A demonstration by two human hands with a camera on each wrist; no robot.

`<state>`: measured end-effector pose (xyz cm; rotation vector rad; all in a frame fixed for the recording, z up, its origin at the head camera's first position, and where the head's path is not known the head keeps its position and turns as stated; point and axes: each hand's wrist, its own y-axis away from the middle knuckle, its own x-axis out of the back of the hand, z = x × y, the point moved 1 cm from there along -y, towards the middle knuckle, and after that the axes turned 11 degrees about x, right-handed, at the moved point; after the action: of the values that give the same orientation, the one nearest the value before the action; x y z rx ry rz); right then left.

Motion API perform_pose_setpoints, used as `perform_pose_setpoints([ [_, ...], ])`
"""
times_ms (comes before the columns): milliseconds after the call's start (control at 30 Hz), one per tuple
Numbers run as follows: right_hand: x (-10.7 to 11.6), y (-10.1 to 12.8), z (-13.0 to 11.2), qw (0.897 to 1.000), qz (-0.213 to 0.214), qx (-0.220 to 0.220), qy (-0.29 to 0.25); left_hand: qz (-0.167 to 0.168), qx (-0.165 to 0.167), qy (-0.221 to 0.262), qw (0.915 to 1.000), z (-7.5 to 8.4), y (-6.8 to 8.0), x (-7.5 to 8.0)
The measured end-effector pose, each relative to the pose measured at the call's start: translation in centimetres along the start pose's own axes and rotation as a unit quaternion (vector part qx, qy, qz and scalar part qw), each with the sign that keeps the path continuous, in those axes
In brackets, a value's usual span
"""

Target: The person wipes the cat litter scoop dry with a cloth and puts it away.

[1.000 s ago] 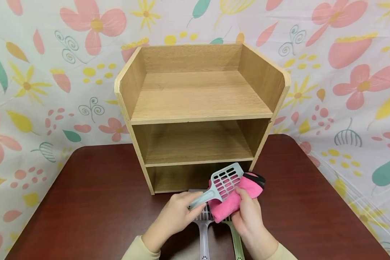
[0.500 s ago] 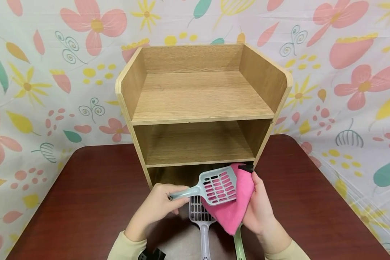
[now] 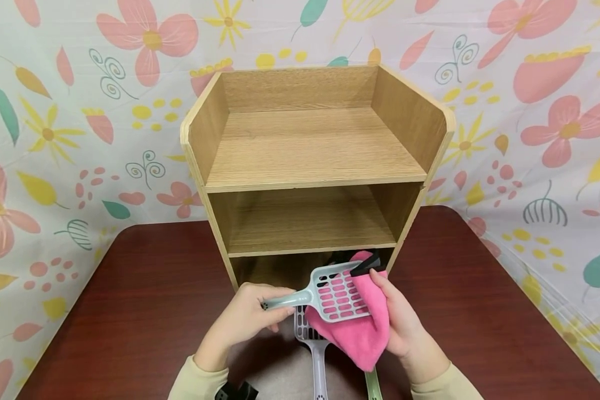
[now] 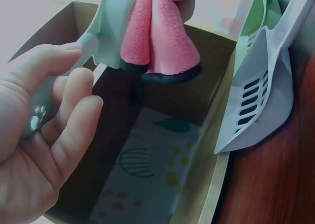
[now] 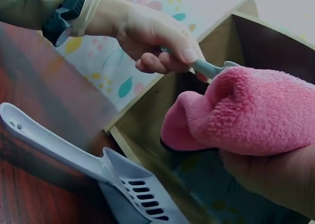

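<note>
My left hand (image 3: 245, 322) grips the handle of a pale grey-green slotted scoop (image 3: 332, 291), held level above the table in front of the wooden shelf unit (image 3: 310, 166). My right hand (image 3: 405, 328) holds a pink cloth with black trim (image 3: 365, 328) under and against the scoop's blade. In the left wrist view the pink cloth (image 4: 160, 42) hangs beside the scoop's blade (image 4: 110, 27), with my left hand (image 4: 44, 130) curled on the handle. The right wrist view shows the pink cloth (image 5: 251, 111) bunched in my right hand (image 5: 275, 179).
Two more scoops lie on the dark red table (image 3: 130, 311) under my hands: a lilac one (image 3: 316, 355) and a green one (image 3: 372, 386). The shelf unit has an open top tray and two open compartments. A floral cloth (image 3: 55, 139) hangs behind.
The scoop has been lowered and turned more level, its handle drawn left. The pink cloth has shifted from a bunched roll beside the blade to hanging spread under it.
</note>
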<state>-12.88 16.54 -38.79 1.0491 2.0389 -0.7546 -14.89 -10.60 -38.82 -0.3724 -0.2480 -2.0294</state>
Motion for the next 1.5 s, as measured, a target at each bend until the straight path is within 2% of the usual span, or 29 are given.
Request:
perform_pose_setpoints([
  [133, 0.0, 0.0, -0.1, 0.997, 0.054, 0.004, 0.052, 0.009, -0.006, -0.006, 0.9999, 0.1, 0.1, 0.2],
  [200, 0.0, 0.0, -0.1, 0.991, 0.094, 0.008, 0.092, 0.013, -0.005, -0.009, 0.9999, 0.1, 0.2, 0.3],
  [267, 0.0, 0.0, -0.2, 0.981, 0.141, 0.016, 0.133, 0.016, -0.004, -0.012, 0.9998, 0.1, 0.1, 0.4],
  [367, -0.2, 0.2, -0.3, 0.955, 0.217, 0.033, 0.202, 0.019, -0.008, -0.013, 0.9997, 0.1, 0.2, 0.7],
  [433, -0.4, 0.5, -0.6, 0.937, 0.245, 0.043, 0.245, 0.016, -0.013, -0.011, 0.9997, 0.1, 0.2, 0.8],
  [533, -0.8, 0.9, -1.3, 0.911, 0.255, 0.056, 0.32, 0.008, -0.016, 0.0, 0.9998, 0.1, 0.3, 1.0],
  [700, -1.3, 1.8, -2.6, 0.859, 0.265, 0.101, 0.426, -0.002, -0.015, 0.012, 0.9998, 0.1, 0.3, 1.2],
  [800, -1.8, 2.1, -3.3, 0.81, 0.265, 0.12, 0.508, -0.01, -0.009, 0.008, 0.9999, 0.0, 0.3, 1.4],
  [833, -2.1, 2.0, -3.5, 0.789, 0.258, 0.125, 0.544, -0.013, -0.006, 0.007, 0.9999, 0.0, 0.4, 1.4],
  [867, -2.5, 1.9, -3.6, 0.761, 0.249, 0.129, 0.585, -0.015, -0.003, 0.006, 0.9999, -0.1, 0.4, 1.5],
  [967, -3.8, 1.3, -3.5, 0.662, 0.209, 0.146, 0.705, -0.016, 0.004, 0.0, 0.9999, -0.2, 0.5, 1.6],
  [1033, -4.6, 0.8, -3.2, 0.605, 0.176, 0.165, 0.759, -0.017, 0.008, -0.001, 0.9998, -0.1, 0.5, 1.5],
  [1100, -5.1, 0.3, -2.6, 0.559, 0.135, 0.182, 0.798, -0.018, 0.01, -0.003, 0.9998, 0.0, 0.4, 1.2],
  [1267, -5.6, -1.0, -0.7, 0.46, 0.038, 0.185, 0.867, -0.005, 0.005, -0.019, 0.9998, 0.2, 0.2, 0.5],
  [1300, -5.6, -1.2, -0.3, 0.444, 0.026, 0.178, 0.878, -0.003, 0.0, -0.023, 0.9997, 0.2, 0.2, 0.4],
  [1367, -5.6, -1.3, 0.3, 0.421, 0.008, 0.162, 0.893, -0.004, -0.008, -0.026, 0.9996, 0.1, 0.2, 0.1],
  [1467, -5.7, -1.5, 0.8, 0.398, -0.021, 0.139, 0.907, -0.01, -0.02, -0.026, 0.9994, -0.1, 0.1, -0.1],
  [1500, -5.7, -1.5, 0.7, 0.394, -0.035, 0.137, 0.908, -0.01, -0.023, -0.027, 0.9993, -0.1, 0.0, -0.2],
])
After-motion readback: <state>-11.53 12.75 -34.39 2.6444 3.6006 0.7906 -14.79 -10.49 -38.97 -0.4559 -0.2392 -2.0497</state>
